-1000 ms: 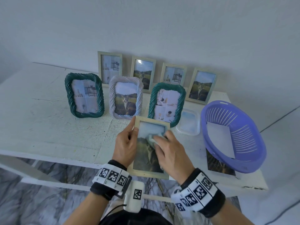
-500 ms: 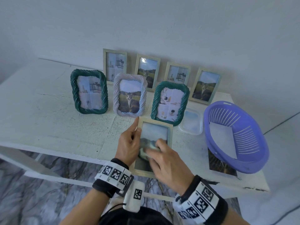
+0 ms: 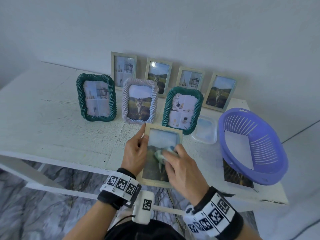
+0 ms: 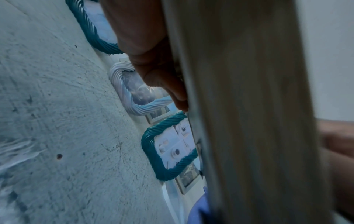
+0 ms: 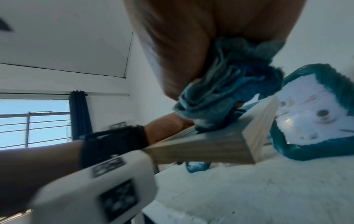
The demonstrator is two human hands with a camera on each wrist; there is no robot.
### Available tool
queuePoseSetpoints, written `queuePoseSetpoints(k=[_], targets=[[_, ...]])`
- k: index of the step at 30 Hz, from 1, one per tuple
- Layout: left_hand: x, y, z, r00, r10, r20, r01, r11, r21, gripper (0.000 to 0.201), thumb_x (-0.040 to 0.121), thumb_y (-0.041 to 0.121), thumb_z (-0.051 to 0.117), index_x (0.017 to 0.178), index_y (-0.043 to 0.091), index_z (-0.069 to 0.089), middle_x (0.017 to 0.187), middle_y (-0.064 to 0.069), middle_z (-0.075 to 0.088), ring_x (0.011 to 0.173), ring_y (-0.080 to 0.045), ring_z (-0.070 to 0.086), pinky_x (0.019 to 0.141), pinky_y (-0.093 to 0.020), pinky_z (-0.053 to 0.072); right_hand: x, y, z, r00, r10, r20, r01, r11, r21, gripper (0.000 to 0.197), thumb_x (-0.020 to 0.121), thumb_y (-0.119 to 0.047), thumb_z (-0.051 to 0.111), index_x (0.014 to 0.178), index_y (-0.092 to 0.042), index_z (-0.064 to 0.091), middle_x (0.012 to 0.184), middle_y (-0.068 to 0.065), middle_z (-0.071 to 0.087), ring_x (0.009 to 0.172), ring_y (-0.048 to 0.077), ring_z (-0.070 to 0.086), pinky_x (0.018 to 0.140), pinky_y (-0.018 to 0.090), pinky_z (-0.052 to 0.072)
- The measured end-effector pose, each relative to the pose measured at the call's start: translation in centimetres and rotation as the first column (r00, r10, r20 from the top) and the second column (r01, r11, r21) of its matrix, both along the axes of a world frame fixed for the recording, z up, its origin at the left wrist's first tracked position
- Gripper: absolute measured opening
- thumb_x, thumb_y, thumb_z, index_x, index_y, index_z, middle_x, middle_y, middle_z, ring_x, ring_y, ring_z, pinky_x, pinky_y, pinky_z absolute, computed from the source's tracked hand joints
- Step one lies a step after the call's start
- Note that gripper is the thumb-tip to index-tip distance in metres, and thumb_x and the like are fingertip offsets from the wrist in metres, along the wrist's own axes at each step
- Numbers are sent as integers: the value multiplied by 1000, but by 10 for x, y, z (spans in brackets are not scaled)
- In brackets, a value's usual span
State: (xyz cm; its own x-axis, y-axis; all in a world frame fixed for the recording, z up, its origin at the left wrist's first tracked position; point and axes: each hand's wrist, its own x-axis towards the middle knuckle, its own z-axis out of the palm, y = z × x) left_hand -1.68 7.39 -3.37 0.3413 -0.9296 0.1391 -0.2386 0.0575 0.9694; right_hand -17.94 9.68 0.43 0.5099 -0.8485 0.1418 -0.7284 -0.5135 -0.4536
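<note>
Pale wooden rectangular picture frame (image 3: 162, 138), held tilted over the near edge of the white bench (image 3: 52, 132), just in front of a dark green rope-twist frame (image 3: 182, 110). We see the left hand (image 3: 136, 153) gripping its left rail, thumb on the front face. The right hand (image 3: 183, 170) clutches a crumpled blue-green cloth (image 3: 163, 154) and presses it against the glass near mid-height. A purple slotted plastic basket (image 3: 251, 146) stands on the bench to the right.
</note>
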Motion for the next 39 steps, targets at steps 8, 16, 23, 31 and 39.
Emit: queuePoseSetpoints(k=[8, 16, 23, 31, 39], targets=[[10, -1, 4, 1000, 18, 20, -18, 1000, -11, 42, 101, 8, 44, 143, 13, 43, 57, 0, 27, 46, -4, 23, 43, -16, 22, -7, 7, -4, 993, 71, -90, -75, 996, -43, 20, 93, -16, 59, 112, -15, 63, 97, -6, 42, 64, -3, 32, 55, -1, 25], [9, -5, 3, 1000, -3, -23, 3, 1000, -13, 41, 101, 8, 43, 142, 13, 44, 57, -1, 26, 45, -4, 22, 42, -16, 22, 2, -8, -1, 997, -75, -27, 73, 995, -69, 17, 94, -17, 54, 110, -15, 60, 94, -4, 40, 62, 6, 42, 57, 10, 37], [11, 3, -7, 1000, 11, -29, -11, 1000, 16, 41, 101, 9, 44, 142, 12, 44, 54, 8, 21, 43, -2, 20, 41, -16, 19, -17, 17, -6, 979, 176, -98, -176, 984, 11, 19, 96, -19, 52, 111, -16, 62, 95, -7, 37, 63, 2, 35, 60, 8, 32], [7, 5, -6, 997, -40, -63, 41, 999, 20, 42, 101, 10, 44, 143, 13, 42, 53, 6, 28, 43, -2, 24, 41, -17, 23, -6, -48, 7, 986, -2, -167, -18, 993, -115, 13, 97, -17, 51, 101, -10, 61, 92, -3, 37, 62, 10, 41, 59, 17, 30], [16, 7, -14, 999, -16, -51, 18, 999, 41, 42, 101, 9, 45, 143, 12, 43, 54, 8, 22, 41, -2, 19, 40, -14, 19, -18, 5, 1, 955, 282, -92, -273, 956, 107, 22, 97, -16, 52, 115, -14, 63, 96, -9, 34, 61, 2, 39, 55, 4, 29]])
